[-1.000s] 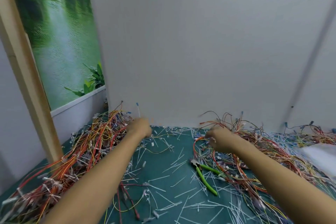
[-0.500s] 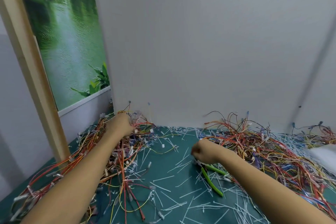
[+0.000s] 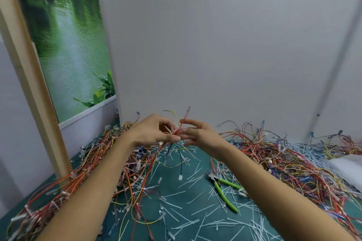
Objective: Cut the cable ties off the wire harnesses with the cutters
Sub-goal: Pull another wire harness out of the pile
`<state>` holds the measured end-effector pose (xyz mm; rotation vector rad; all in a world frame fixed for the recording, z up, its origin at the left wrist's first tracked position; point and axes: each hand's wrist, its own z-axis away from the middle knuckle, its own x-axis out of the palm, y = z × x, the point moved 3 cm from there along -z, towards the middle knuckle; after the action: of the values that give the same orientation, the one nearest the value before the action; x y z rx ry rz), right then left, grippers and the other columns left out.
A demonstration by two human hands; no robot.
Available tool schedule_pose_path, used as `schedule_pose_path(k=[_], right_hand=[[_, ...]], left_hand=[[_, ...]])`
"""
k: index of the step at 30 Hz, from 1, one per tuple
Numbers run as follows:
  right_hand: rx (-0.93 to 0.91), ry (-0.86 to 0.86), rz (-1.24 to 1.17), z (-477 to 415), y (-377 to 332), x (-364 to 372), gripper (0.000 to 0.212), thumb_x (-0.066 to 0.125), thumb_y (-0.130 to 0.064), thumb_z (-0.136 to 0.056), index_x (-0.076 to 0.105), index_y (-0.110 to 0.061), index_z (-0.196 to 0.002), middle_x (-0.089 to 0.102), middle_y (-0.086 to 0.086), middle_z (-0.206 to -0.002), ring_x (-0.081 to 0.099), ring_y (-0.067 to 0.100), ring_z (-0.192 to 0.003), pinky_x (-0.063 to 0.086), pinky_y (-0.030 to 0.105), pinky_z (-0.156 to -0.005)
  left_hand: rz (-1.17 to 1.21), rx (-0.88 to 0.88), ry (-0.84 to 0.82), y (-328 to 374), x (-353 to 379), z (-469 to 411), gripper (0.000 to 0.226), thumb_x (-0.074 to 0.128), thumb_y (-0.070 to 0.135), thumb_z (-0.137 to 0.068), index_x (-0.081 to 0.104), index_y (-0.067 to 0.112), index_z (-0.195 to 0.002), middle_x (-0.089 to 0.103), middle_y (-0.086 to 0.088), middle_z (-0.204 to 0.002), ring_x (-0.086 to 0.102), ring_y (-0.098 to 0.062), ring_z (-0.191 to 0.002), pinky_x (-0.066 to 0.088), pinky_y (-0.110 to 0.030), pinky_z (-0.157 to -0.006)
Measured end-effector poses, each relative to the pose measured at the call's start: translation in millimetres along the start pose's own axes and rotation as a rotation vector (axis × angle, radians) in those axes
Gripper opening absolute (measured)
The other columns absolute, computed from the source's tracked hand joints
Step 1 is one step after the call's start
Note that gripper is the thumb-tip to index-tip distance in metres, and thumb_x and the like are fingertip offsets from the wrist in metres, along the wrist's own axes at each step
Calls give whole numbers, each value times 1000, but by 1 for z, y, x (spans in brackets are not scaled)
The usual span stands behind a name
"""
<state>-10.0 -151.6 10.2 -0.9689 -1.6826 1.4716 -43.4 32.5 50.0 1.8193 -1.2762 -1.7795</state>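
My left hand [image 3: 154,133] holds a small wire harness [image 3: 177,125] lifted above the green mat, its red, yellow and black wires hanging down and sticking up past my fingers. My right hand [image 3: 195,135] meets it from the right, fingertips pinching the same bundle. The cutters [image 3: 223,190], with bright green handles, lie on the mat below my right forearm, held by neither hand. Cut white cable ties [image 3: 188,219] litter the mat.
A large heap of tangled harnesses [image 3: 82,174] covers the left of the green mat [image 3: 172,188], and another heap [image 3: 290,158] fills the right. A white panel wall [image 3: 215,55] stands close behind. A wooden post [image 3: 33,88] rises at the left. A white object [image 3: 346,164] sits at far right.
My left hand pulled a harness out of the left heap and raised it to the middle. My right hand left the cutters area and came up to join it on the bundle.
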Motion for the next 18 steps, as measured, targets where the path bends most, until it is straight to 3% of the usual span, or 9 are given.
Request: schedule_pose_path(k=[7, 13, 16, 18], right_hand=[[5, -84, -106, 3, -8, 0, 46, 57, 0, -100, 61, -26, -138, 73, 15, -99, 70, 27, -89, 51, 33, -71], [25, -143, -162, 3, -14, 2, 33, 56, -8, -104, 61, -15, -136, 68, 16, -108, 70, 27, -91, 55, 29, -69], [38, -158, -154, 2, -15, 4, 27, 61, -25, -102, 67, -8, -123, 72, 12, -110, 70, 22, -92, 50, 31, -73], [49, -144, -128, 0, -15, 5, 27, 66, -26, -100, 70, -6, -117, 74, 10, -106, 71, 19, -88, 49, 30, -74]], left_hand=[[173, -30, -134, 4, -7, 13, 40, 90, 28, -74, 73, 24, -110, 76, -1, -111, 74, -25, -100, 57, -37, -94], [297, -4, -128, 11, -9, 18, 25, 76, 21, -89, 74, 16, -114, 76, -9, -107, 75, -27, -91, 60, -32, -82], [309, -12, -112, 12, -8, 18, 28, 74, 16, -90, 72, 10, -118, 75, -9, -111, 75, -34, -95, 60, -37, -87], [316, -25, -91, 13, -6, 18, 27, 76, 15, -89, 73, 11, -115, 76, -8, -110, 75, -34, -94, 61, -36, -86]])
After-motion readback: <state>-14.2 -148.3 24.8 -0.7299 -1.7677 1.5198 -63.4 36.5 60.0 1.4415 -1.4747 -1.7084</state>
